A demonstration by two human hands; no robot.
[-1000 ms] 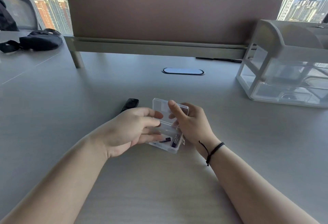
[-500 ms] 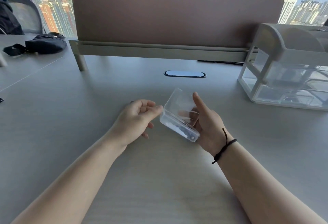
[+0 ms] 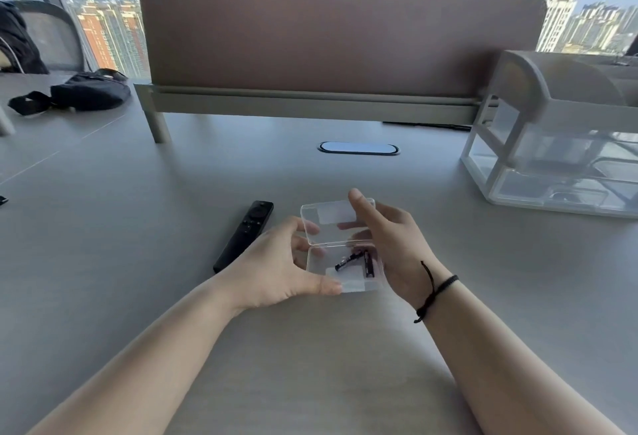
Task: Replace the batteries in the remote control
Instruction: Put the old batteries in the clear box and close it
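- The small clear hinged plastic case (image 3: 340,248) sits at the centre of the frame, lid open and tilted back toward the top of the frame.
- The left hand (image 3: 276,267) grasps the left side of the case: the thumb presses the near left corner of the base, and the fingers curl behind the left edge near the hinge.
- The right hand (image 3: 397,248) grasps the right side of the case: the thumb reaches up along the right edge of the open lid, and the fingers show through the clear plastic beneath it.
- A thin black cord bracelet (image 3: 435,291) circles the right wrist.
- Two small dark cylindrical batteries (image 3: 359,262) lie loose in the base of the case. One lies at an angle; the other lies nearly upright in the frame on the right side. Their near ends lie close together.
- The slim black rectangular remote control (image 3: 244,234) lies flat on the grey table (image 3: 138,213), just left of the left hand, its round button pad toward the top of the frame. Neither hand touches it.
- A brown fabric divider panel on a pale metal frame (image 3: 341,41) spans the upper centre of the frame.
- An oval cable port with a dark rim (image 3: 358,148) is set in the table below the panel.
- A translucent white plastic organiser with tiers (image 3: 559,138) stands at the right edge of the frame.
- A black pouch with a strap (image 3: 86,91) lies at the upper left, in front of a grey mesh chair (image 3: 51,37).
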